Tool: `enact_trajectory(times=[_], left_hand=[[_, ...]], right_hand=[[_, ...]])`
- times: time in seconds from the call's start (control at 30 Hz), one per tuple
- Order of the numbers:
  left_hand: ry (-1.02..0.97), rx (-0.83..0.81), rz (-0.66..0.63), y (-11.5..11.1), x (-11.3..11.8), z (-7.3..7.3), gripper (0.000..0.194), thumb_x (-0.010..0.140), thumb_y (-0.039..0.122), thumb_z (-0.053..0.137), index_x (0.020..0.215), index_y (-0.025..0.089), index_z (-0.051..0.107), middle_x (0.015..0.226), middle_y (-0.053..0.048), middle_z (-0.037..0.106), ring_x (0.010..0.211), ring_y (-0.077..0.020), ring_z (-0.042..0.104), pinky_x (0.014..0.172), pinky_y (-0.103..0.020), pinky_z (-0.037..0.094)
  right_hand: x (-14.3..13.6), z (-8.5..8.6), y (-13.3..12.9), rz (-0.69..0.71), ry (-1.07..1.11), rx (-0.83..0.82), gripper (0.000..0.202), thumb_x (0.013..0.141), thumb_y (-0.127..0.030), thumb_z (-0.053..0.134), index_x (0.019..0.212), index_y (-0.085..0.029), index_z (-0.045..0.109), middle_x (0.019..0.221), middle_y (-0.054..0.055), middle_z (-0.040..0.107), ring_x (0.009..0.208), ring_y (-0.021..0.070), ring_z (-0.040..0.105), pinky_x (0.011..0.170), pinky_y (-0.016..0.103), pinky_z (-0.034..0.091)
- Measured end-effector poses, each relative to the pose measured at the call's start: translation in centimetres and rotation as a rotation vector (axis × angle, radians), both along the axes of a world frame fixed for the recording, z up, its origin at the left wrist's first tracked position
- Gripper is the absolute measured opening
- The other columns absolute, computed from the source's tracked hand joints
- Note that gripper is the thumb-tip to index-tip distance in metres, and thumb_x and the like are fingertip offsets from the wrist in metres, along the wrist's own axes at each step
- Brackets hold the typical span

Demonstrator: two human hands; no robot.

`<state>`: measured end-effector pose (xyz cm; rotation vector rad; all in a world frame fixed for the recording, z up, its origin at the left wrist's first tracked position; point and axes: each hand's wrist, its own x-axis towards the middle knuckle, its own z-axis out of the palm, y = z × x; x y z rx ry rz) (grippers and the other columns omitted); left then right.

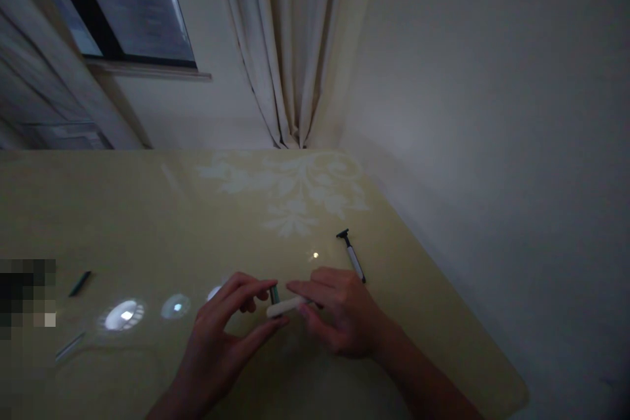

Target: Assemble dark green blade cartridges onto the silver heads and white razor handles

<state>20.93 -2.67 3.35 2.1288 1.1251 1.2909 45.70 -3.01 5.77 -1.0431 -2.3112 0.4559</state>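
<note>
Between the thumb and index finger of my left hand point(224, 328) is a small dark razor cartridge point(274, 294) with a teal strip, held on end. My right hand point(342, 312) pinches a pale, round-ended stick point(286, 306); its far end is hidden in the fingers. The stick's tip lies against or just in front of the cartridge near my left thumb. Just beyond my right hand, a razor handle point(353, 257) in black and grey lies on the table, its narrow head pointing away.
The glossy yellowish table point(123, 210) has a pale leaf pattern and light reflections. A small dark bar point(79, 283) and a thin clear strip point(69, 346) lie at the left. A wall point(492, 144) runs along the right edge; curtains point(290, 46) hang behind.
</note>
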Motion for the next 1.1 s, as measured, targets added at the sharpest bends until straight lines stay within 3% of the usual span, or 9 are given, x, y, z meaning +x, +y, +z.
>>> enact_trajectory(times=[0.33, 0.8, 0.93, 1.1], left_hand=[[-0.005, -0.039, -0.006, -0.07, -0.30, -0.27, 0.028, 0.093, 0.039, 0.082, 0.119, 0.030, 0.077, 0.088, 0.001, 0.071, 0.070, -0.0146, 0.066, 0.064, -0.024, 0.058], [0.012, -0.027, -0.019, -0.15, -0.07, -0.37, 0.033, 0.092, 0.047, 0.083, 0.120, 0.030, 0.076, 0.088, 0.000, 0.070, 0.069, -0.0153, 0.066, 0.063, -0.026, 0.057], [0.029, -0.023, -0.019, -0.16, -0.03, -0.56, 0.032, 0.092, 0.049, 0.082, 0.118, 0.030, 0.077, 0.085, 0.001, 0.069, 0.069, -0.0153, 0.066, 0.063, -0.025, 0.056], [0.022, -0.017, -0.010, -0.23, -0.06, -0.65, 0.034, 0.090, 0.050, 0.084, 0.116, 0.029, 0.076, 0.086, 0.001, 0.070, 0.068, -0.0153, 0.066, 0.063, -0.026, 0.055]], right_hand=[[-0.28, -0.17, -0.08, 0.015, 0.033, 0.019, 0.037, 0.103, -0.033, 0.053, 0.124, -0.015, 0.078, 0.081, 0.007, 0.071, 0.070, 0.0203, 0.061, 0.064, 0.033, 0.041], [-0.36, -0.36, -0.06, -0.067, 0.051, -0.007, 0.039, 0.107, -0.035, 0.052, 0.128, -0.014, 0.076, 0.090, 0.010, 0.075, 0.077, 0.0217, 0.064, 0.069, 0.033, 0.047], [-0.39, -0.33, -0.01, -0.028, 0.033, -0.008, 0.040, 0.107, -0.036, 0.052, 0.129, -0.015, 0.077, 0.088, 0.009, 0.074, 0.075, 0.0213, 0.063, 0.069, 0.033, 0.046], [-0.19, -0.36, 0.17, -0.107, 0.019, 0.007, 0.041, 0.108, -0.035, 0.050, 0.130, -0.013, 0.076, 0.092, 0.011, 0.076, 0.080, 0.0217, 0.066, 0.072, 0.033, 0.048]])
